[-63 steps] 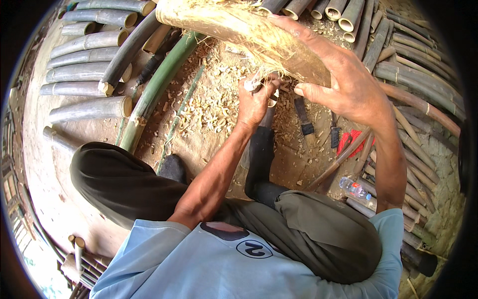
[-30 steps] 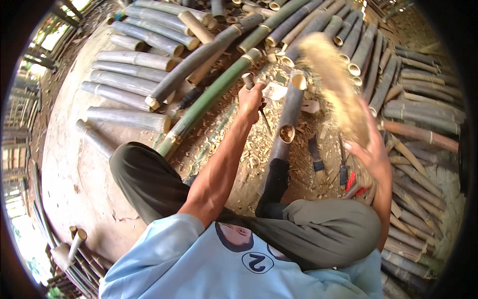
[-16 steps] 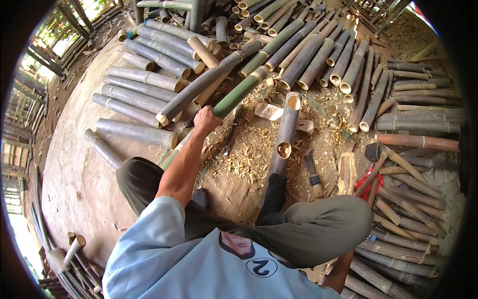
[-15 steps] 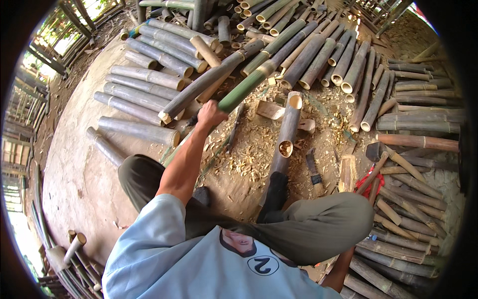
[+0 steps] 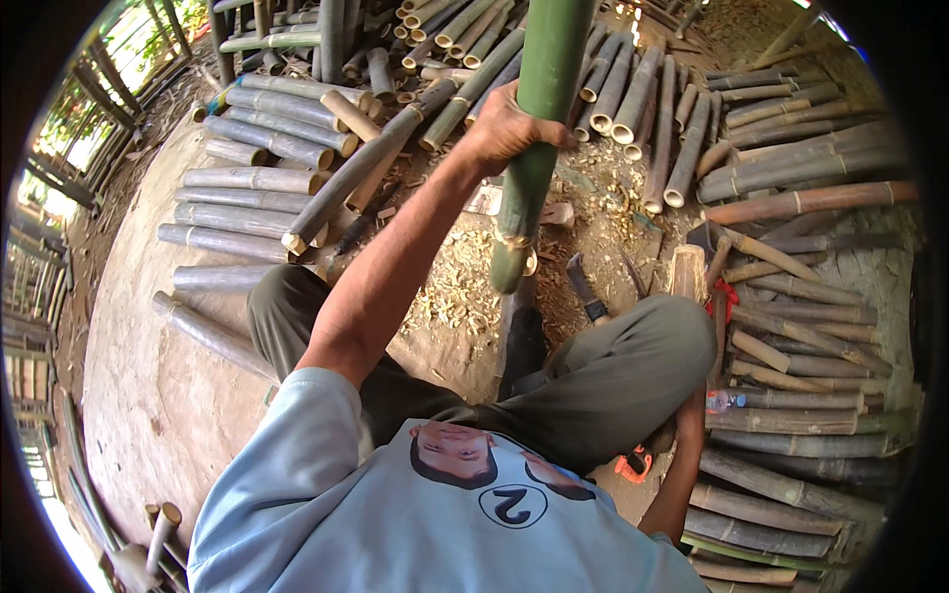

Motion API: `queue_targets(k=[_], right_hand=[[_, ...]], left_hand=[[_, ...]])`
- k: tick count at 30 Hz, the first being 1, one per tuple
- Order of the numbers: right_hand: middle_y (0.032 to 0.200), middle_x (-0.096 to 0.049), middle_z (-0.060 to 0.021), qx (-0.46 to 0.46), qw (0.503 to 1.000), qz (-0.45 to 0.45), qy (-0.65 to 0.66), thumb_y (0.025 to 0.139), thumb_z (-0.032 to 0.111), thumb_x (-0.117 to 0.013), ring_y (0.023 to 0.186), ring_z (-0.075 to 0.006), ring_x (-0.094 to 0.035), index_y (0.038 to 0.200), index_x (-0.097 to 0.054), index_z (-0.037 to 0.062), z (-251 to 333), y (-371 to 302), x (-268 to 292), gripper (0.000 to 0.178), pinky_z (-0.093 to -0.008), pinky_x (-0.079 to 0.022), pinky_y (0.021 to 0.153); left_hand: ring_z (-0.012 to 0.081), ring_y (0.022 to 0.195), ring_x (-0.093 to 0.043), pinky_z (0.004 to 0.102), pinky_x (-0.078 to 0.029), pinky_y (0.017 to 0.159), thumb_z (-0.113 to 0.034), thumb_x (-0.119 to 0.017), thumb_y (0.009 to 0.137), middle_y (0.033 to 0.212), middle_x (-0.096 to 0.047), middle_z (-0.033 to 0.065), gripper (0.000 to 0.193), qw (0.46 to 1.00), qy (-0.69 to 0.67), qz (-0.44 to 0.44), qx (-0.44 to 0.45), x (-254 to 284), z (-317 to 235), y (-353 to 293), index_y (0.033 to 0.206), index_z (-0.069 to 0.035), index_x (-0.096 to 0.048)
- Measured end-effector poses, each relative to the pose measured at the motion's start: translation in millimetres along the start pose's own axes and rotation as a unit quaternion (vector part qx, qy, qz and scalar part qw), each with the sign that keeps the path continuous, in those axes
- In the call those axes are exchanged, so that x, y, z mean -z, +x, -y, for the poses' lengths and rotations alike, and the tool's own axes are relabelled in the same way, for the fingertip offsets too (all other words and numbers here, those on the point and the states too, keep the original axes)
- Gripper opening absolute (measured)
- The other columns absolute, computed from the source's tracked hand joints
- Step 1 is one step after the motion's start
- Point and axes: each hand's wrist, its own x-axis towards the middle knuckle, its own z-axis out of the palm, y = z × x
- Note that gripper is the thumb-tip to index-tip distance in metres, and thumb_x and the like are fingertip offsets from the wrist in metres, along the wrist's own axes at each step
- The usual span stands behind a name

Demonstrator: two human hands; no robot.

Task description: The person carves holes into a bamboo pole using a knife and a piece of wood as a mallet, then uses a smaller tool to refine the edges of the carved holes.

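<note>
My left hand (image 5: 511,133) is closed round a thick green bamboo pole (image 5: 539,74). The pole rises steeply past the upper edge, and its lower end hangs over the wood chips between my legs. Behind that end, partly covered, a dark bamboo tube (image 5: 521,301) lies near my foot. On the right my forearm (image 5: 682,465) reaches up behind my bent knee, which hides my right hand and its fingers. Beyond that knee is a tool with a dark head and wooden handle (image 5: 720,272). A curved blade (image 5: 583,282) lies on the chips.
Cut bamboo tubes lie in rows at the left (image 5: 247,181), at the far side (image 5: 638,89) and stacked along the right (image 5: 791,420). A pale wood block (image 5: 688,272) stands by my knee. Near my right forearm are an orange object (image 5: 633,465) and a plastic bottle (image 5: 724,401).
My left hand has lifted the green pole from its slanting position and moved it to the right, now steeper and closer. My right forearm shows more and sits higher beside the knee.
</note>
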Motion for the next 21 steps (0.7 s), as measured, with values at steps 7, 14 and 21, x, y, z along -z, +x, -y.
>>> queue_targets(k=[7,14,21], right_hand=[[0.160,-0.032,-0.0122,0.035,0.996,-0.053,0.058,0.092,0.011,-0.060,0.146,-0.0240,-0.030,0.155,-0.029,0.0021,37,-11,5,0.071,-0.0350,-0.022,0.119],[0.163,-0.024,-0.0128,0.061,0.994,-0.061,0.071,0.082,0.008,-0.064,0.149,-0.0277,-0.025,0.159,-0.024,0.0110,68,8,34,0.087,-0.0381,-0.018,0.121],[0.155,-0.034,-0.0202,0.077,0.987,-0.136,0.033,0.080,0.027,-0.068,0.135,-0.0341,-0.042,0.158,-0.025,0.0129,179,26,134,0.090,-0.0415,-0.040,0.110]], left_hand=[[0.0229,0.101,-0.064,0.0406,-0.053,0.094,-0.008,-0.092,0.058,0.106,-0.067,0.0101,0.074,0.994,0.039,-0.002,-0.101,-49,21,-7,0.122,-0.002,-0.055],[0.0184,0.101,-0.064,0.0367,-0.053,0.091,-0.012,-0.092,0.065,0.108,-0.068,0.0087,0.073,0.964,0.172,-0.020,-0.204,-80,12,-26,0.127,-0.003,-0.055],[0.0120,0.086,-0.063,0.0305,-0.053,0.081,-0.007,-0.085,0.060,0.090,-0.068,0.0016,0.057,0.979,0.113,0.122,-0.116,-94,14,-22,0.112,-0.001,-0.062]])
